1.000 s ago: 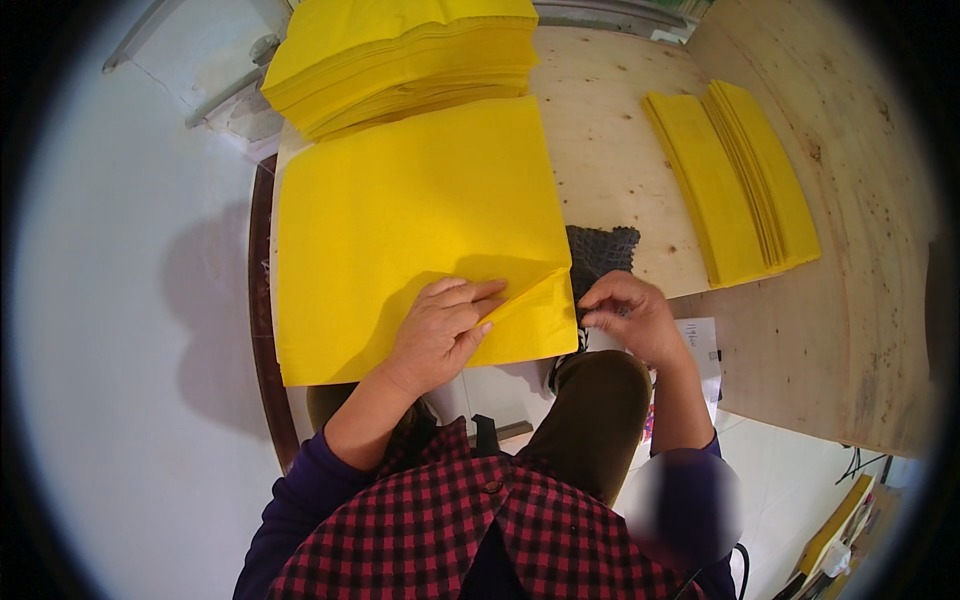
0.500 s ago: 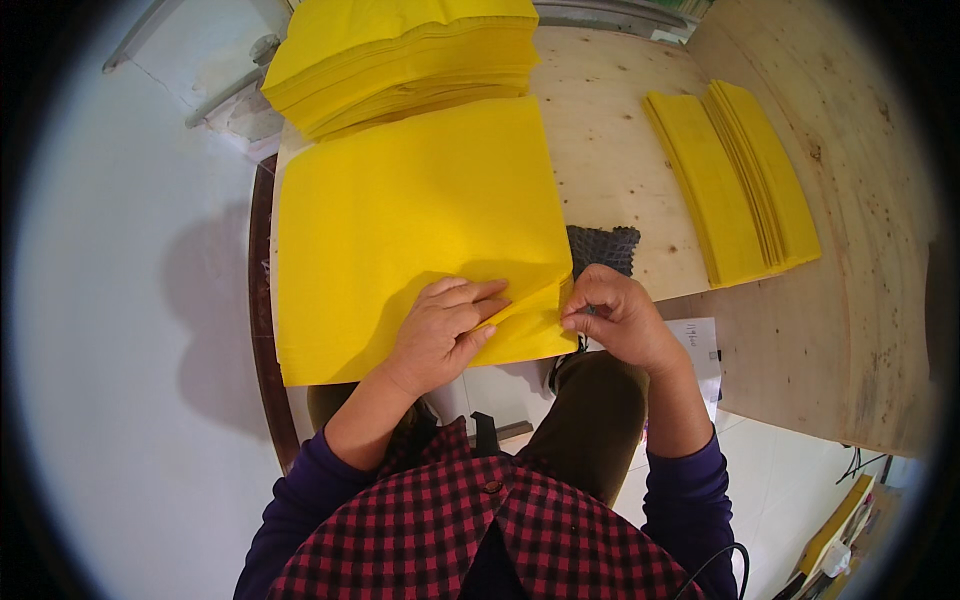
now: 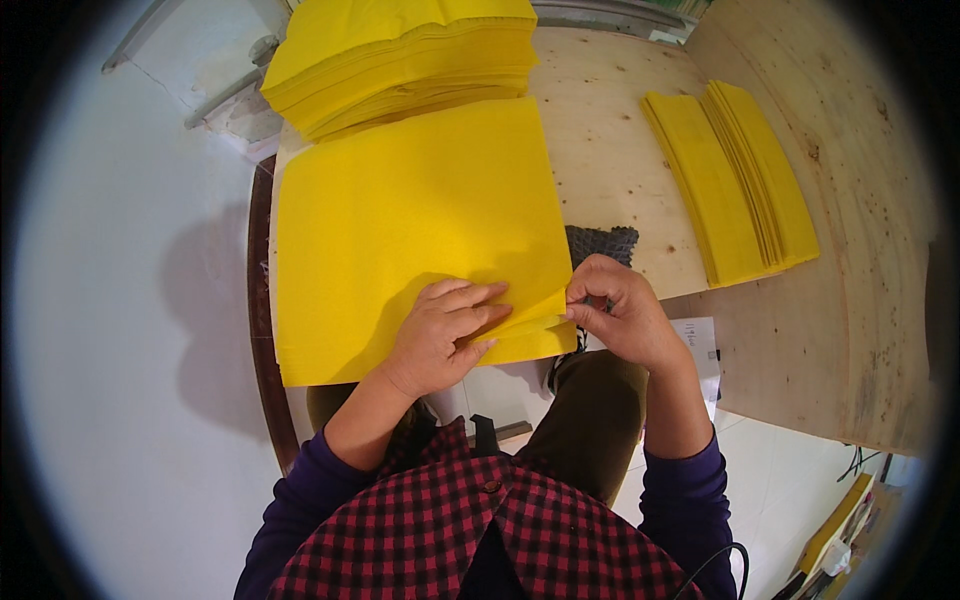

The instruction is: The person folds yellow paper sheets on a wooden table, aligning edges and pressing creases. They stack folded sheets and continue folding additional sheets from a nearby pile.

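A large yellow felt-like cloth sheet (image 3: 420, 200) lies flat on the wooden table in front of me, its near edge reaching the table's front. My left hand (image 3: 443, 335) rests on it near that edge, fingers spread and thumb apart. At the near right corner, my right hand (image 3: 615, 308) pinches the edge of the top layer between thumb and fingertips. The corner is slightly raised, and another yellow layer shows beneath it. Just beyond my right hand lies a dark grey textured cloth (image 3: 603, 244), partly covered.
A thick stack of folded yellow cloth (image 3: 400, 75) stands at the far side. Narrow folded yellow bundles (image 3: 735, 185) lie to the right, beside a plywood panel (image 3: 850, 230). A white wall (image 3: 130, 300) is at the left. White paper (image 3: 700, 350) shows below the table edge.
The raised corner of the top layer has come down toward me, its edge now nearer the front. My right hand has shifted slightly with it; my left hand has barely moved.
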A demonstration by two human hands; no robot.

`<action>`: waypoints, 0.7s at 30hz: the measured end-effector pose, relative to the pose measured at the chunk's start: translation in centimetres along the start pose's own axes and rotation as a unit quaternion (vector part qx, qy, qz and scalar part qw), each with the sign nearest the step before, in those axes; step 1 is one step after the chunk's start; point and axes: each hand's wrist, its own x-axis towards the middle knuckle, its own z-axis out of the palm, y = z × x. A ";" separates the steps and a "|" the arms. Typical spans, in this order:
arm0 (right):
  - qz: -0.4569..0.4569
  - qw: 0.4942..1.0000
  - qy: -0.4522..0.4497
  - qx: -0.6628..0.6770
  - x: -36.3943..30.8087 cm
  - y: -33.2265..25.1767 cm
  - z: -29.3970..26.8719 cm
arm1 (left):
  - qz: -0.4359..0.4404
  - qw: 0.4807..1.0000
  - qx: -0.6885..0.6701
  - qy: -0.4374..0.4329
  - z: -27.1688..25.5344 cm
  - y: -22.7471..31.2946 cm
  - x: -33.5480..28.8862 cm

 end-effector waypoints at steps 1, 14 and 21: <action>0.001 1.000 0.003 0.006 -0.1 0.1 0.1 | -0.001 1.000 0.003 0.000 0.1 0.0 0.0; -0.009 1.000 0.008 -0.014 0.5 -0.1 0.3 | -0.004 1.000 0.002 -0.001 0.0 0.1 0.1; -0.005 1.000 0.010 -0.022 0.5 -0.1 0.3 | -0.008 1.000 0.004 -0.005 0.0 0.1 0.1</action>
